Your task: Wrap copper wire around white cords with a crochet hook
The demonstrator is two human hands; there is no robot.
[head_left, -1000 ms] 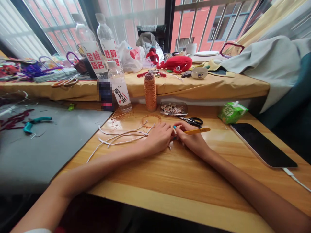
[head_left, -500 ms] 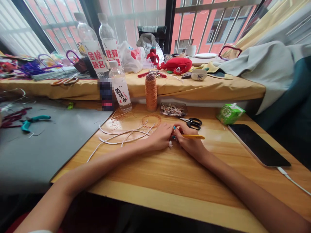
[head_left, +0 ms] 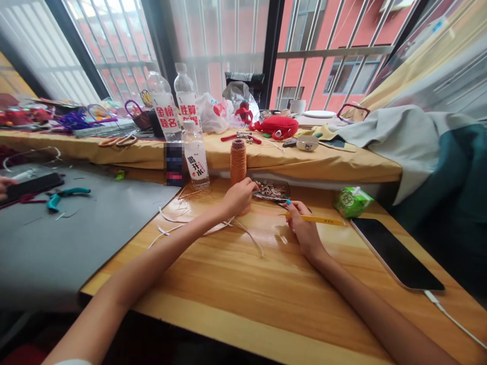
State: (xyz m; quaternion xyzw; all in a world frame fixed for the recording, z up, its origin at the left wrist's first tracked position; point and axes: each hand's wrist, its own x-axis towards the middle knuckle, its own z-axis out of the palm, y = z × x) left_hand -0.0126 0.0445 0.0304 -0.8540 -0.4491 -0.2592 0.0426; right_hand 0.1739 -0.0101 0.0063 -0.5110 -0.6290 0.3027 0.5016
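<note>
My left hand (head_left: 238,196) reaches forward beside the orange thread spool (head_left: 238,161), its fingers curled and pinching the left edge of a small clear tray of beads (head_left: 272,190). My right hand (head_left: 302,227) rests on the wooden table (head_left: 266,284) just right of it, closed around a thin yellow tool (head_left: 317,219) that points right. Several white cords (head_left: 213,229) lie under and behind my left wrist, one trailing toward the table's middle.
A water bottle (head_left: 196,159) stands left of the spool. A green carton (head_left: 352,201) and a black phone (head_left: 395,253) on a cable lie to the right. The grey mat (head_left: 76,228) at left holds teal pliers (head_left: 63,195); another person's hand (head_left: 4,185) touches a phone there. A cluttered yellow-covered ledge (head_left: 304,162) runs behind.
My hands have parted. The left hand moved forward from the cords to the bead tray; the right hand kept the yellow tool. The camera tilted up.
</note>
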